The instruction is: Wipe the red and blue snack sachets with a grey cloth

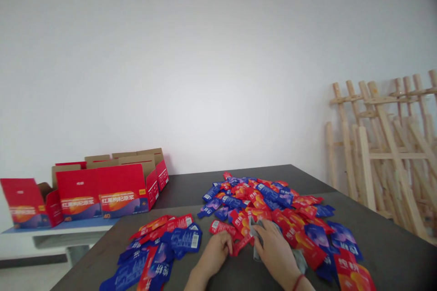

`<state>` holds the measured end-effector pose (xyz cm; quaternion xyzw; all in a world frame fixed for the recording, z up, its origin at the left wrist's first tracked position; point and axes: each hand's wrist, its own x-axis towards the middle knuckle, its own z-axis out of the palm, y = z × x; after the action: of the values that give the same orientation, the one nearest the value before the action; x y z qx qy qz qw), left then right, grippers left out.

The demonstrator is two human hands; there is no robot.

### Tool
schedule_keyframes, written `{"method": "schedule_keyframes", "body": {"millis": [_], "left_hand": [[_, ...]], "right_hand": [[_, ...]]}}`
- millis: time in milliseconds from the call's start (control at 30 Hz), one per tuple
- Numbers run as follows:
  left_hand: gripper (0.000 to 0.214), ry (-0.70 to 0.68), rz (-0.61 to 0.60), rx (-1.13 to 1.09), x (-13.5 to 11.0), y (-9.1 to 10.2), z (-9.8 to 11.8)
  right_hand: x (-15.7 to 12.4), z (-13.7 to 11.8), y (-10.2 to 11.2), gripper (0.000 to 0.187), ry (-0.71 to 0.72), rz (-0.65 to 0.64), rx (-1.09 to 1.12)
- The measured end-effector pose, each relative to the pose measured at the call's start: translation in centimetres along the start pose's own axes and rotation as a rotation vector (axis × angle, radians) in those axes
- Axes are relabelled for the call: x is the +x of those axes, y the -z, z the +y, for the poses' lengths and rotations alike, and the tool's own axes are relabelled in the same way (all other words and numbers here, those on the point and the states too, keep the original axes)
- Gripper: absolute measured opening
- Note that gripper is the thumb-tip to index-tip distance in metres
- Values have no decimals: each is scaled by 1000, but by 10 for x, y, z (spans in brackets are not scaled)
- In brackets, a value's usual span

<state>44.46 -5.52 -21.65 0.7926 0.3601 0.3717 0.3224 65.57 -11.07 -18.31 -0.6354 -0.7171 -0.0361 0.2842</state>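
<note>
My left hand is closed, its fingertips pinching the end of a red sachet low over the dark table. Just to its right, my right hand is closed over a grey cloth, which shows around the fingers and beside the wrist. The cloth meets the other end of that red sachet. Another red sachet lies just beyond my left hand. A large loose heap of red and blue sachets spreads behind and to the right of my hands.
A smaller pile of red and blue sachets lies on the table's left. Open red cartons stand at the far left, some on a lower blue-topped surface. Wooden frames lean against the wall at right. The dark table ends at right.
</note>
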Motion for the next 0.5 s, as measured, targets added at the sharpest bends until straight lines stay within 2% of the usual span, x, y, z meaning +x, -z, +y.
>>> {"method": "schedule_keyframes", "body": {"millis": [133, 200, 333, 433, 500], "left_hand": [[20, -24, 59, 11, 0, 0, 4], [19, 0, 34, -34, 2, -3, 5], [17, 47, -22, -97, 4, -12, 6], [16, -12, 29, -8, 3, -12, 6], [16, -19, 41, 36, 2, -9, 5]], "right_hand": [[3, -3, 17, 27, -100, -120, -220], [2, -9, 16, 27, -98, -136, -248], [-4, -38, -14, 28, 98, -120, -104], [-10, -52, -43, 37, 141, -123, -56], [-13, -51, -54, 39, 139, -118, -37]]}}
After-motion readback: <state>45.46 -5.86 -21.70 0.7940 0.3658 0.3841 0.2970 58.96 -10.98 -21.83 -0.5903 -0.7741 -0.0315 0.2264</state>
